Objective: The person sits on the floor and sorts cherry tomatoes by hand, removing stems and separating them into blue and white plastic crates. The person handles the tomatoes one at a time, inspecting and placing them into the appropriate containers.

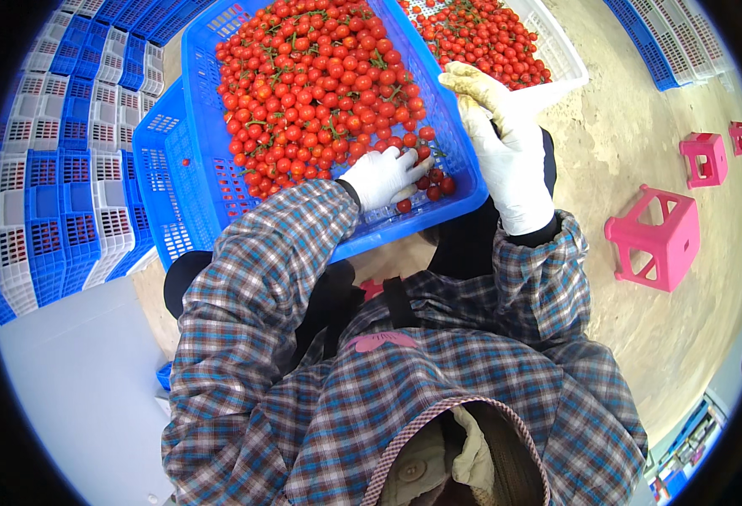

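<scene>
A blue plastic crate point(409, 229) before me holds a heap of red cherry tomatoes point(307, 88), some with green stems. My left hand point(380, 177), in a white glove, rests with spread fingers at the crate's near end, touching a few tomatoes; whether it grips one is hidden. Over the crate's right rim is my right hand point(507, 148), in a white glove with yellowish stained fingertips. Its fingers are bent towards the thumb, and I cannot tell whether something small is between them. Behind it, a white plastic crate point(560, 38) holds more cherry tomatoes.
Another blue crate point(162, 183) lies under the first, with a single tomato in it. Stacked blue and white crates point(61, 209) line the left side. Pink plastic stools point(659, 237) stand on the floor at right, and more stacked crates point(668, 38) are at the upper right.
</scene>
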A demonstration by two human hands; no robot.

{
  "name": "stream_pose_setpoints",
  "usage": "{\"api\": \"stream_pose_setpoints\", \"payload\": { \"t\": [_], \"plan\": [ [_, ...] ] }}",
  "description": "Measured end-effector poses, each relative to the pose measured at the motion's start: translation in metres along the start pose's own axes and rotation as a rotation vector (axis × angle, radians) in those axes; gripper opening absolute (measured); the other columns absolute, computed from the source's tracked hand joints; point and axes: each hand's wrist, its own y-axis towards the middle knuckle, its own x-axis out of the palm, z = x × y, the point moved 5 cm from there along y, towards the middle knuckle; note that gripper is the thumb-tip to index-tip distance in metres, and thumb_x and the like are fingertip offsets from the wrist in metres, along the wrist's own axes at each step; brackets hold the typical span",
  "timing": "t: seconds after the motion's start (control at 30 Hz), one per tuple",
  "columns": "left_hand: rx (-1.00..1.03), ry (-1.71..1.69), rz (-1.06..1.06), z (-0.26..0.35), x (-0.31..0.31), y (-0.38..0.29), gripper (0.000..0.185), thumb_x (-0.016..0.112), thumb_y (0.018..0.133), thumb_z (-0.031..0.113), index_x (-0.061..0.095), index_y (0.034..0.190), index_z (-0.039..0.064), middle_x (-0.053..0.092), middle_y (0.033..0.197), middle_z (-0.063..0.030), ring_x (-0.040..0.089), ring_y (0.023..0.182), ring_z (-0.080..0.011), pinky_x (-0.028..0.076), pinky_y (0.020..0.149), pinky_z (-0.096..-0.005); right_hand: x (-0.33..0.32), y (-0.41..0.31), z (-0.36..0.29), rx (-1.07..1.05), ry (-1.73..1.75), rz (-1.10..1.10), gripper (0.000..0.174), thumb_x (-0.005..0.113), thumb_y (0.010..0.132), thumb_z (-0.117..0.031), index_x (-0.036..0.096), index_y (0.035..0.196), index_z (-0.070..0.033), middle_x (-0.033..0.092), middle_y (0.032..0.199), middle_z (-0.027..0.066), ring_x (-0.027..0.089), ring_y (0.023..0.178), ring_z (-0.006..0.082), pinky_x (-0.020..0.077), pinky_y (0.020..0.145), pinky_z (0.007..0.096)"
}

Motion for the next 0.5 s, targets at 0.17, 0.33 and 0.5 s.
{"api": "stream_pose_setpoints", "payload": {
  "t": [0.17,0.33,0.5],
  "plan": [
    [-0.085,0.007,-0.054,0.006,-0.002,0.002,0.050,0.056,0.093,0.039,0.047,0.138,0.021,0.047,0.133,-0.0071,0.057,0.097,-0.0282,0.058,0.069,-0.0434,0.016,-0.002,-0.004,-0.045,0.020,-0.050,0.022,0.059,0.092,-0.005,0.069,0.112,-0.005,0.067,0.117,0.0094,0.065,0.103,0.0196,0.0507,0.089,0.0285],
    [-0.089,0.009,-0.086,0.005,0.017,-0.001,0.046,0.056,0.092,0.026,0.050,0.137,0.019,0.049,0.129,-0.0112,0.059,0.101,-0.0293,0.059,0.069,-0.0447,0.019,-0.002,-0.017,-0.164,0.001,-0.090,0.021,0.060,0.091,-0.004,0.068,0.110,-0.004,0.068,0.110,0.0114,0.066,0.099,0.0220,0.0519,0.087,0.0306],
    [0.087,0.019,0.237,0.008,0.021,0.010,0.045,0.054,0.090,0.017,0.053,0.134,0.019,0.050,0.129,-0.0149,0.062,0.089,-0.0308,0.057,0.060,-0.0417,0.016,0.000,-0.021,-0.148,-0.015,-0.110,0.018,0.063,0.088,-0.003,0.067,0.106,-0.005,0.067,0.105,0.0123,0.066,0.099,0.0268,0.0526,0.089,0.0331]
  ]
}}
